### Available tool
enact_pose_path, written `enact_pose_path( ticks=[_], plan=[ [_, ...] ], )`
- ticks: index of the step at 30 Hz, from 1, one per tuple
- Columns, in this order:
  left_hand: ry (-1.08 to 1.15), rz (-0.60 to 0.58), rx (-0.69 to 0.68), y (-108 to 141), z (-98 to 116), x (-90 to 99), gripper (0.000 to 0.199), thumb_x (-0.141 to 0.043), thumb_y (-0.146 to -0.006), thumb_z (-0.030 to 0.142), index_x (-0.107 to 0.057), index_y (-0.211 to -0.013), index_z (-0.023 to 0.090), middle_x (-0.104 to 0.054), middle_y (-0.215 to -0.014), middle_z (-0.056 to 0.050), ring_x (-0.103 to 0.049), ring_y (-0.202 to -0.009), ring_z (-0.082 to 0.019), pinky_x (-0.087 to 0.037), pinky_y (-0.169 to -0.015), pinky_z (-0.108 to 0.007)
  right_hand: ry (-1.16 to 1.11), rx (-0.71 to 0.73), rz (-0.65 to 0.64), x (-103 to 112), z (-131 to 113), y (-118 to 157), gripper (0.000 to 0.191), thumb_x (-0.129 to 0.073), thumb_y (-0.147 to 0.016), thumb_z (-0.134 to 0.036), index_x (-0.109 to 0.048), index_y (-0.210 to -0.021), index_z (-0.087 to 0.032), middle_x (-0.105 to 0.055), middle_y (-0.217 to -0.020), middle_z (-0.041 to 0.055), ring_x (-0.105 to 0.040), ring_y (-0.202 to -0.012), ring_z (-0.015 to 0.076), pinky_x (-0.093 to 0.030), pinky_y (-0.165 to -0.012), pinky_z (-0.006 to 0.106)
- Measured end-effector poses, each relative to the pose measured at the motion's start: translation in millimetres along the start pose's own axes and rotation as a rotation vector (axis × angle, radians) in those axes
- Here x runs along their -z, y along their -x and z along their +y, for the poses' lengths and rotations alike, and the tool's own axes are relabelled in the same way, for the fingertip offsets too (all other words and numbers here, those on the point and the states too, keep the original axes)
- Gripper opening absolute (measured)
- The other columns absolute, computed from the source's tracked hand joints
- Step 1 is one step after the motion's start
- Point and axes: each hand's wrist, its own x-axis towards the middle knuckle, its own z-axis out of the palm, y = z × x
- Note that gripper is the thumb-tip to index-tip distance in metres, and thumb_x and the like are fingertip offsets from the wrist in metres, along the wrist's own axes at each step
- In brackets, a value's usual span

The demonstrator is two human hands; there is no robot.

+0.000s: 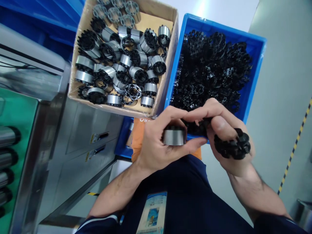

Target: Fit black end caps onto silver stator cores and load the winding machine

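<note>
My left hand [156, 146] is wrapped round a silver metal ring [174, 137], its smooth side facing me and a dark rim at its top. To the right, my right hand [225, 130] holds black toothed plastic rings [232, 144] against the palm with the thumb. Another dark piece [203, 125] is partly hidden by the right fingers. The fingertips of both hands meet in front of the blue bin's near edge. A cardboard box [174, 39] at the upper left holds many silver rings with black toothed ends. Many loose black rings fill the blue bin [258, 48].
On the left stands a metal cabinet [85, 130] beside a green surface [21, 107] with metal cylinders [6, 136]. Orange cloth [138, 135] and a small blue container [120, 143] are below the box. A badge [153, 214] hangs at my front. Yellow-black tape [296, 143] marks the floor.
</note>
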Motion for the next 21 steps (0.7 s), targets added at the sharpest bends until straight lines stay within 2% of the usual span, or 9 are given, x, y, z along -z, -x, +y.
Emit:
enact_pose_path(
  ticks=[2, 4, 5, 7, 9, 12, 15, 17, 21],
  plan=[
    [-0.011, 0.042, 0.0, -1.0, 0.1, -1.4, 0.036, -0.117, -0.094, 0.042, -0.093, -0.116, 0.026, -0.086, -0.102, -0.003, -0.079, -0.084, -0.021, -0.066, -0.08, -0.038, -0.053, 0.026, 0.001, -1.5, 0.3, 0.7, 0.029, -0.074, -0.123, -0.057, -0.1, -0.136, -0.054, -0.085, -0.114, 0.0055, -0.082, -0.111, 0.0325, -0.075, -0.103, 0.052],
    [0.002, 0.125, 0.006, -4.0, -2.4, 0.6, 0.029, -0.113, -0.1, 0.046, -0.092, -0.108, 0.027, -0.085, -0.1, -0.003, -0.081, -0.089, -0.022, -0.068, -0.086, -0.039, -0.083, 0.043, -0.049, -0.9, 2.5, 1.6, 0.031, -0.076, -0.123, -0.047, -0.098, -0.141, -0.06, -0.089, -0.12, 0.0019, -0.084, -0.12, 0.0319, -0.076, -0.11, 0.052],
    [0.008, 0.168, 0.01, -5.9, -4.1, 2.9, 0.031, -0.111, -0.102, 0.049, -0.089, -0.106, 0.027, -0.083, -0.098, -0.002, -0.08, -0.088, -0.021, -0.068, -0.085, -0.038, -0.095, 0.06, -0.064, 0.1, 4.1, 2.1, 0.033, -0.079, -0.123, -0.043, -0.097, -0.142, -0.061, -0.091, -0.123, 0.0, -0.086, -0.125, 0.0314, -0.076, -0.115, 0.053],
    [0.07, 0.191, 0.046, -9.5, -6.5, 8.5, 0.039, -0.107, -0.105, 0.058, -0.084, -0.111, 0.028, -0.079, -0.093, 0.0, -0.072, -0.076, -0.017, -0.063, -0.073, -0.033, -0.126, 0.082, -0.049, 2.5, 7.9, 3.7, 0.034, -0.089, -0.117, -0.036, -0.097, -0.142, -0.058, -0.094, -0.13, -0.002, -0.088, -0.129, 0.0311, -0.077, -0.12, 0.055],
    [0.22, 0.131, 0.153, -11.7, -6.1, 12.9, 0.047, -0.099, -0.108, 0.07, -0.079, -0.126, 0.03, -0.076, -0.093, 0.001, -0.064, -0.066, -0.015, -0.056, -0.06, -0.031, -0.123, 0.033, 0.002, 3.8, 11.0, 5.6, 0.04, -0.1, -0.109, -0.038, -0.097, -0.146, -0.053, -0.095, -0.133, -0.0007, -0.092, -0.125, 0.0329, -0.08, -0.118, 0.059],
    [0.41, 0.006, 0.328, -10.0, -3.1, 12.4, 0.051, -0.09, -0.116, 0.068, -0.078, -0.15, 0.032, -0.079, -0.106, -0.003, -0.069, -0.068, -0.016, -0.058, -0.058, -0.031, -0.09, -0.057, 0.054, 2.3, 12.9, 7.9, 0.058, -0.11, -0.1, -0.047, -0.092, -0.156, -0.048, -0.096, -0.123, 0.0018, -0.094, -0.125, 0.0371, -0.081, -0.118, 0.063],
    [0.442, -0.052, 0.276, -2.5, -3.9, 5.4, 0.037, -0.086, -0.12, 0.064, -0.082, -0.139, 0.032, -0.075, -0.103, -0.002, -0.068, -0.068, -0.014, -0.057, -0.057, -0.027, -0.113, -0.004, 0.063, -0.9, 11.4, 8.2, 0.063, -0.115, -0.095, -0.043, -0.093, -0.154, -0.049, -0.096, -0.118, 0.0014, -0.093, -0.134, 0.0383, -0.081, -0.12, 0.062],
    [0.443, -0.042, 0.251, 3.8, -5.9, 1.0, 0.041, -0.075, -0.125, 0.072, -0.079, -0.132, 0.031, -0.073, -0.098, -0.002, -0.068, -0.069, -0.015, -0.056, -0.055, -0.026, -0.114, 0.048, 0.05, -1.6, 9.4, 7.3, 0.062, -0.116, -0.094, -0.036, -0.094, -0.15, -0.054, -0.095, -0.126, 0.0008, -0.092, -0.132, 0.0368, -0.083, -0.114, 0.058],
    [0.442, -0.056, 0.316, 11.2, -4.0, -1.5, 0.047, -0.062, -0.13, 0.075, -0.078, -0.14, 0.031, -0.076, -0.093, -0.002, -0.07, -0.067, -0.017, -0.057, -0.057, -0.029, 0.006, 0.133, 0.057, 1.7, 7.3, 4.9, 0.054, -0.117, -0.093, -0.035, -0.099, -0.14, -0.055, -0.091, -0.141, 0.0031, -0.089, -0.133, 0.0385, -0.082, -0.113, 0.059]
  ],
)
